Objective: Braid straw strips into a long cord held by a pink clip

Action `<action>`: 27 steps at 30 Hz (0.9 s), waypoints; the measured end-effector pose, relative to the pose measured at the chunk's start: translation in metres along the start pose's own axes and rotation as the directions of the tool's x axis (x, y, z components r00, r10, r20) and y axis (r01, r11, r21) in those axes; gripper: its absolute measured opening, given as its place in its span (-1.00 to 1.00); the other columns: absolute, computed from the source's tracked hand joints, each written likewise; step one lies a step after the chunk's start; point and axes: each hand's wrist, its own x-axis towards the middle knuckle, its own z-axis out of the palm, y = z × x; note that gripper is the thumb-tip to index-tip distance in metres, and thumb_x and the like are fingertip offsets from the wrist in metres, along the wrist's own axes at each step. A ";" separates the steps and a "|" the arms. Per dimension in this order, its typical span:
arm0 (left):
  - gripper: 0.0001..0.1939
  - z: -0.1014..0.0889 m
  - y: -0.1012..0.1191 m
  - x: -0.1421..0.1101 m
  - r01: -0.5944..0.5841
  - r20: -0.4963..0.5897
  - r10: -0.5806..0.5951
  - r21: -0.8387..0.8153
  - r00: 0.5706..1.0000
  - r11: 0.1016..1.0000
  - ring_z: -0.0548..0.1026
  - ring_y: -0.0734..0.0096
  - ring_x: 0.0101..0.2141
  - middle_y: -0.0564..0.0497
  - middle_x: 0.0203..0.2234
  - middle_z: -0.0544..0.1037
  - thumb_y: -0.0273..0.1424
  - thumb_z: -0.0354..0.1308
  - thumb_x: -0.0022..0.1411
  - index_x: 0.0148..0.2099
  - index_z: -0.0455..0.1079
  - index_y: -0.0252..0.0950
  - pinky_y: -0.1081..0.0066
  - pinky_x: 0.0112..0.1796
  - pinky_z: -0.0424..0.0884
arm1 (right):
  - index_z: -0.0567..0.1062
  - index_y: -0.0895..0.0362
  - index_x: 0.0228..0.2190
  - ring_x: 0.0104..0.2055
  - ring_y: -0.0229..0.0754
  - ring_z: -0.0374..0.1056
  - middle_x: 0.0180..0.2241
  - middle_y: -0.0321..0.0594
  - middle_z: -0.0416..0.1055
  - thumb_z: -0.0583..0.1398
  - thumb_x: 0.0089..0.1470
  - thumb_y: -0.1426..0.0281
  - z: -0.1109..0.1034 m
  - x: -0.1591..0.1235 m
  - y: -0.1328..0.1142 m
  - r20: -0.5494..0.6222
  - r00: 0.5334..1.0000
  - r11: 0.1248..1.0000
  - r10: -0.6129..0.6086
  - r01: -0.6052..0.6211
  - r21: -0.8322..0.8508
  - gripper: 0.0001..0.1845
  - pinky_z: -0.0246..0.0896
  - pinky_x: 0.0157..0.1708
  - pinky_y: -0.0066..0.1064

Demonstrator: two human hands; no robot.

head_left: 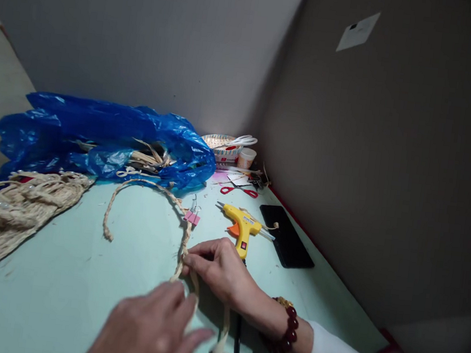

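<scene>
A pale braided cord of dried plant fibre point(187, 233) curves over the table, and a pink binder clip point(191, 217) grips it partway along. My right hand point(220, 268) pinches the cord just below the clip between thumb and fingertips. Nearer to me, my left hand point(150, 325) is closed around a loose strand running down from the cord; it is slightly blurred. Another strand point(223, 334) hangs below my right hand, with its wide end low on the table. Close beyond my right hand lies a yellow glue gun point(246, 227).
A black phone point(286, 236) and red-handled scissors point(239, 191) lie to the right. A blue plastic bag point(109, 128) with dried fibre inside is at the back. Woven fibre pieces point(24, 203) lie at left. A basket point(222, 148) and paper cup point(246, 158) stand by the walls.
</scene>
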 end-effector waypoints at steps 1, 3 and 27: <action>-0.76 -0.005 -0.008 0.005 0.128 -0.034 -0.134 -0.139 0.990 0.982 0.53 0.31 -0.41 0.04 -0.45 0.53 -0.34 -0.03 0.33 -0.31 0.43 -0.19 0.43 -0.39 0.40 | 0.58 0.26 -0.54 -0.55 -0.35 0.06 -0.65 -0.34 0.28 0.16 0.04 0.42 -0.001 -0.001 0.000 0.002 1.000 1.000 -0.005 0.005 0.013 -0.75 -0.07 -0.56 -0.51; -0.77 -0.013 -0.022 0.016 0.402 0.045 -0.421 -0.403 0.906 0.822 0.52 0.31 -0.32 0.04 -0.37 0.54 -0.24 -0.01 0.33 -0.26 0.41 -0.19 0.40 -0.28 0.39 | 0.58 0.26 -0.52 -0.55 -0.36 0.06 -0.63 -0.34 0.30 0.16 0.06 0.42 -0.003 -0.002 -0.001 0.008 1.000 0.999 -0.016 0.015 0.053 -0.75 -0.06 -0.55 -0.53; -0.70 0.005 -0.050 0.043 0.565 0.405 -0.394 -0.584 0.825 0.583 0.20 0.40 -0.51 0.18 -0.61 0.19 -0.21 -0.01 0.21 -0.53 0.14 -0.20 0.46 -0.48 0.11 | 0.40 0.16 -0.50 -0.54 -0.32 0.08 -0.48 -0.28 0.38 0.09 0.13 0.51 -0.007 -0.017 -0.009 0.035 0.959 0.635 -0.281 0.213 -0.743 -0.81 -0.22 -0.53 -0.40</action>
